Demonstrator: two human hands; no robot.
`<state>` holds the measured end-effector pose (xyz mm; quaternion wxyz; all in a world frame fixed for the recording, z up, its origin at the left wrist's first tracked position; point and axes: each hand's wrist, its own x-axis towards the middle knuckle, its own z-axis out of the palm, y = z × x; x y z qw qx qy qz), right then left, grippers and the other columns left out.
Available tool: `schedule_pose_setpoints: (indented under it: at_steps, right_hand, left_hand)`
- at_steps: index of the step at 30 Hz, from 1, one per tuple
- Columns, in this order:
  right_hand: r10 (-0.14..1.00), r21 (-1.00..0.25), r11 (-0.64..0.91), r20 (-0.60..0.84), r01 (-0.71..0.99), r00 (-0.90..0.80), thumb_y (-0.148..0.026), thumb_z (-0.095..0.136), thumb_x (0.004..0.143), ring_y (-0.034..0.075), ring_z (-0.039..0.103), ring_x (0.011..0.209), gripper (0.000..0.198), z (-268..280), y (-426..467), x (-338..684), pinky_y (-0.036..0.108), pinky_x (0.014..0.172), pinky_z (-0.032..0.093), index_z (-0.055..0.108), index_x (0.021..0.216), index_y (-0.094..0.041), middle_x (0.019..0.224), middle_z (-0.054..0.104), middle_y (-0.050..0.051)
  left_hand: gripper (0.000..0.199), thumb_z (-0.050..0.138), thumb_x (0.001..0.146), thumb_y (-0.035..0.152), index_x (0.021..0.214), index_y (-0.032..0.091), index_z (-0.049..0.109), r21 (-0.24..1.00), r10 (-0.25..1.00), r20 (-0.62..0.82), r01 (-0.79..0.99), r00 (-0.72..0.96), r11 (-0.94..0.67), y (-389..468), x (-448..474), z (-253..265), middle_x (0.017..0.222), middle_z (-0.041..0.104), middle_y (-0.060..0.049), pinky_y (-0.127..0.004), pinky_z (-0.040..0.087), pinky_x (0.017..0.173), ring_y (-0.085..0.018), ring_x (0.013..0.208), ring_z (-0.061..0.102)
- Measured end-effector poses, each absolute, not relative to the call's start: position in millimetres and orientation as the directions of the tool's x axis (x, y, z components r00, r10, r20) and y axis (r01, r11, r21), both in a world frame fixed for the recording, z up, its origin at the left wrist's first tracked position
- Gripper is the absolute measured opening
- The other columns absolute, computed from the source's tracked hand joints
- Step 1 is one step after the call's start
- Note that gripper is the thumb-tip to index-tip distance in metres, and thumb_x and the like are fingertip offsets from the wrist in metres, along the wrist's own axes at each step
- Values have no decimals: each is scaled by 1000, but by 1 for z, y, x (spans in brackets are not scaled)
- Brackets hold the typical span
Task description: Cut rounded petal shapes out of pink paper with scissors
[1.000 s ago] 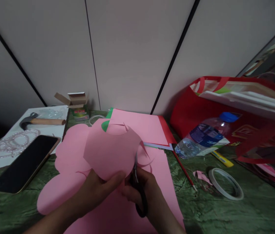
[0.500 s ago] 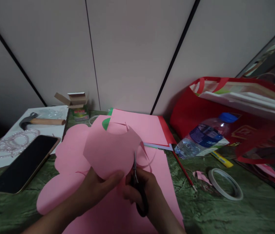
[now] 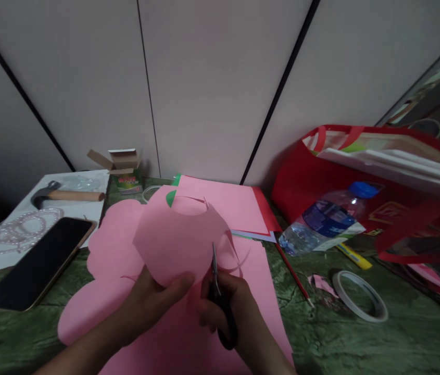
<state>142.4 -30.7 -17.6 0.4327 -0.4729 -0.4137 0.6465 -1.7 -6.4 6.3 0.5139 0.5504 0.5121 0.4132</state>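
A rounded piece of pink paper [image 3: 176, 239] is pinched along its lower edge by my left hand [image 3: 159, 297], thumb on top and fingers hidden underneath. My right hand [image 3: 235, 304] is closed around the black handles of a pair of scissors [image 3: 226, 325]. Their metal blades point up and away, over the right edge of the paper. A thin, partly cut strip of pink curls off beyond the blades. Below both hands lie larger pink sheets [image 3: 259, 312], and scalloped pink paper [image 3: 114, 239] spreads to the left.
Leftward are a black phone [image 3: 40, 263], a hammer [image 3: 75, 195], strings of beads [image 3: 20, 229] and an opened small box [image 3: 128, 177]. On the right sit a water bottle [image 3: 325, 219], a red bag [image 3: 298, 172], a red pencil [image 3: 293, 273], a yellow cutter [image 3: 354, 256] and a tape roll [image 3: 360, 296].
The scissor blades have shifted very slightly left on the paper's edge. My left thumb has slid a touch to the left. Both hands keep their holds.
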Motion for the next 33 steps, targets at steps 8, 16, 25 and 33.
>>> schedule_pose_setpoints:
  at_steps: [8,16,25,33]
  right_hand:
    - [951,-939,-285,-251,-194,-183,-19,67,57,7,42,38,17,-19,-31,138,18,37,32,50,59,-16,44,48,-6]
    - [957,-952,-202,-141,-229,-254,-22,72,59,7,38,45,21,-23,-29,141,19,42,30,54,67,-16,52,45,-7]
    - [953,-952,-196,-128,-237,-275,-21,75,57,8,37,52,26,-18,-27,145,19,47,30,53,69,-14,59,47,-5]
    - [957,-956,-179,-114,-234,-268,-17,72,60,7,34,51,21,-21,-27,144,18,46,28,53,69,-14,58,44,-6]
  left_hand:
    - [10,59,73,30,75,20,63,991,996,-37,134,80,26,-5,-3,1,66,69,1,-22,50,52,-16,63,64]
    - [14,59,67,31,58,22,57,973,997,-64,223,46,52,-11,7,14,74,71,-1,-26,52,60,-19,71,64]
    - [20,58,65,33,81,21,64,974,982,-125,207,145,94,-9,3,14,76,72,-2,-28,54,60,-22,74,66]
    - [19,59,65,31,80,22,64,975,980,-133,195,150,102,-9,4,16,77,72,-1,-27,53,61,-21,75,66]
